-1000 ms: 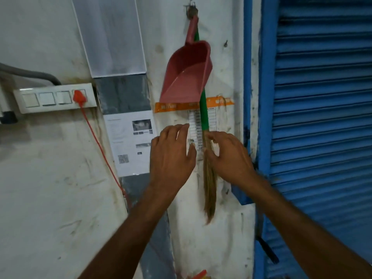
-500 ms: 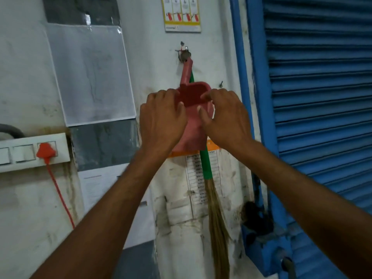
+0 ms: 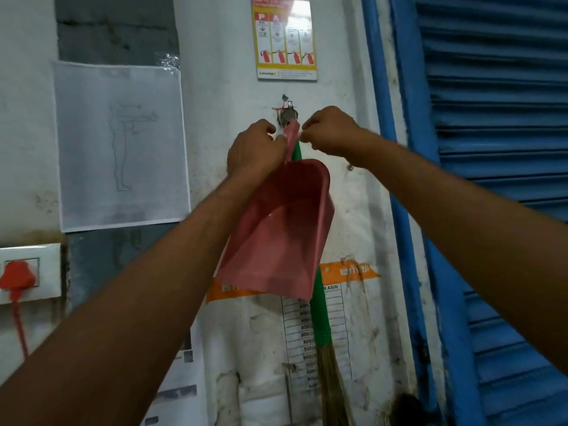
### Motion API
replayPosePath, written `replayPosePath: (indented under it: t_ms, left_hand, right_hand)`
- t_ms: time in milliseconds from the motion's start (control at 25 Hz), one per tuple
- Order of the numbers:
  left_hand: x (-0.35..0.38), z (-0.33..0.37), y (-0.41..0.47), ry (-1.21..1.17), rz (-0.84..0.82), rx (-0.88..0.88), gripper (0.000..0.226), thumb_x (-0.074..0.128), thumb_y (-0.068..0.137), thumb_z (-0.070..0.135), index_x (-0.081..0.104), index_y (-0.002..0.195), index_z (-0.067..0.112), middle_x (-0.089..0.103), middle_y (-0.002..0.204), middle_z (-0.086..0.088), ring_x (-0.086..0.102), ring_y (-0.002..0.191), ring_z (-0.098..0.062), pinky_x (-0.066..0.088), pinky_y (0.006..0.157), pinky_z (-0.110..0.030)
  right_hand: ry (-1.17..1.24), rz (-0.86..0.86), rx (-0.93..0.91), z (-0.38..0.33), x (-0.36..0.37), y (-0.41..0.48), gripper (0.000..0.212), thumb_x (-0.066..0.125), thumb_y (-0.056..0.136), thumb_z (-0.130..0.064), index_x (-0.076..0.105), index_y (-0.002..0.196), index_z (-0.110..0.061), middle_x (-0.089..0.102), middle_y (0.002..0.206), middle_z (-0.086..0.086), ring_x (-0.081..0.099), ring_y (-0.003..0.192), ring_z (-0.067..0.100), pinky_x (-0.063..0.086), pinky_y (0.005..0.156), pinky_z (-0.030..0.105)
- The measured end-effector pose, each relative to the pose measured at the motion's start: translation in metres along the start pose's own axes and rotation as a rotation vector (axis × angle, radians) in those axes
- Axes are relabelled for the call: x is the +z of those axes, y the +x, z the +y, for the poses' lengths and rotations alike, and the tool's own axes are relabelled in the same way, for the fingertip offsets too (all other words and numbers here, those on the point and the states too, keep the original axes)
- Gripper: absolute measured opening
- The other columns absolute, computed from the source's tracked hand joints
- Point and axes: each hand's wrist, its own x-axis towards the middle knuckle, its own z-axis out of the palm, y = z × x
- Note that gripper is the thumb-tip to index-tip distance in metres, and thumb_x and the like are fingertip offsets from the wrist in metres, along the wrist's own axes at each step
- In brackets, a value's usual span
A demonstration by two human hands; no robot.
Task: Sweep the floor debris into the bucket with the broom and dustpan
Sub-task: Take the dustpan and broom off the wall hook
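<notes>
A pink dustpan (image 3: 276,232) hangs by its handle from a metal hook (image 3: 287,110) on the white wall, its scoop facing me. Behind it hangs a broom with a green handle (image 3: 319,315) and straw bristles (image 3: 333,382). My left hand (image 3: 255,149) grips the dustpan's handle from the left, just below the hook. My right hand (image 3: 330,132) pinches the top of the handle from the right. The bucket and the floor are out of view.
A blue roller shutter (image 3: 498,149) and its blue frame (image 3: 412,210) fill the right. A switchboard (image 3: 33,273) with a red plug (image 3: 17,276) sits at the left. Papers and a fire-extinguisher poster (image 3: 284,38) are stuck on the wall.
Both hands rose from beside the broom's bristles, over the dustpan's scoop, up to its handle at the hook. The view tilted upward with them.
</notes>
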Motion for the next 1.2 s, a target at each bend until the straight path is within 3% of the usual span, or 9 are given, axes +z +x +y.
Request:
replayPosePath:
  t_ms: [160,280,400,520,760,880,960,1080,1200]
  left_hand:
    - [0.025,0.002,0.029,-0.107,-0.103,-0.088,0.064,0.055,0.086,0.065,0.065,0.132,0.022,0.073,0.121,-0.007,0.07,0.108,-0.027,0.055,0.098,-0.044]
    - [0.041,-0.003,0.042,-0.199,-0.12,-0.139,0.054,0.063,0.081,0.061,0.07,0.118,0.023,0.075,0.106,-0.009,0.073,0.095,-0.03,0.06,0.091,-0.047]
    - [0.041,-0.002,0.047,-0.206,-0.077,-0.137,0.047,0.068,0.087,0.05,0.068,0.124,0.021,0.072,0.115,-0.008,0.073,0.093,-0.025,0.06,0.09,-0.044]
    - [0.038,0.003,0.051,-0.198,-0.073,-0.096,0.052,0.069,0.091,0.042,0.062,0.137,0.02,0.068,0.128,-0.008,0.07,0.104,-0.025,0.059,0.093,-0.044]
    - [0.035,0.01,0.055,-0.265,-0.118,-0.116,0.082,0.065,0.067,0.045,0.053,0.147,0.03,0.062,0.14,-0.005,0.066,0.117,-0.029,0.056,0.099,-0.048]
    - [0.036,0.009,0.056,-0.271,-0.16,-0.123,0.073,0.068,0.079,0.041,0.051,0.148,0.028,0.061,0.139,-0.009,0.065,0.117,-0.031,0.056,0.099,-0.05]
    - [0.037,0.007,0.06,-0.254,-0.161,-0.113,0.066,0.068,0.088,0.038,0.049,0.149,0.027,0.061,0.14,-0.01,0.065,0.117,-0.031,0.056,0.099,-0.049]
    - [0.036,0.007,0.07,-0.235,-0.135,-0.068,0.062,0.066,0.093,0.036,0.047,0.151,0.027,0.057,0.145,-0.008,0.063,0.12,-0.029,0.055,0.102,-0.047]
    - [0.033,0.007,0.075,-0.23,-0.122,-0.057,0.063,0.068,0.091,0.033,0.047,0.151,0.027,0.056,0.145,-0.007,0.064,0.118,-0.03,0.055,0.1,-0.047]
  right_hand:
    - [0.259,-0.163,0.123,0.019,0.007,0.033,0.028,0.066,0.094,-0.012,0.063,0.12,-0.002,0.069,0.112,0.01,0.067,0.093,0.016,0.055,0.073,0.032]
    - [0.446,-0.162,0.137,0.031,0.018,0.043,0.024,0.064,0.093,-0.002,0.066,0.118,-0.003,0.07,0.099,0.003,0.067,0.086,0.011,0.053,0.07,0.028]
    - [0.699,-0.1,0.165,0.037,0.029,0.051,0.023,0.059,0.094,-0.002,0.072,0.112,-0.006,0.071,0.095,0.003,0.066,0.085,0.011,0.051,0.074,0.028]
    - [0.922,-0.105,0.211,0.037,0.028,0.062,0.023,0.058,0.096,-0.011,0.073,0.114,-0.008,0.074,0.093,0.002,0.068,0.081,0.013,0.052,0.072,0.028]
    - [1.101,-0.177,0.369,0.024,0.023,0.081,0.015,0.061,0.101,-0.02,0.07,0.104,-0.008,0.071,0.082,0.003,0.066,0.067,0.011,0.053,0.05,0.019]
    - [1.062,-0.145,0.465,0.024,0.025,0.092,0.011,0.065,0.098,-0.016,0.071,0.099,-0.007,0.067,0.074,0.001,0.06,0.048,0.006,0.049,0.044,0.015]
    - [1.024,-0.087,0.469,0.021,0.028,0.102,0.017,0.068,0.095,-0.013,0.073,0.108,-0.003,0.067,0.073,0.003,0.057,0.037,0.004,0.047,0.042,0.015]
    - [1.007,0.032,0.427,0.013,0.028,0.109,0.027,0.078,0.085,-0.006,0.072,0.111,0.002,0.073,0.079,0.01,0.062,0.042,0.008,0.047,0.042,0.016]
    - [1.018,0.136,0.376,0.007,0.026,0.104,0.024,0.083,0.077,0.0,0.071,0.097,0.004,0.075,0.084,0.018,0.07,0.059,0.017,0.055,0.049,0.02]
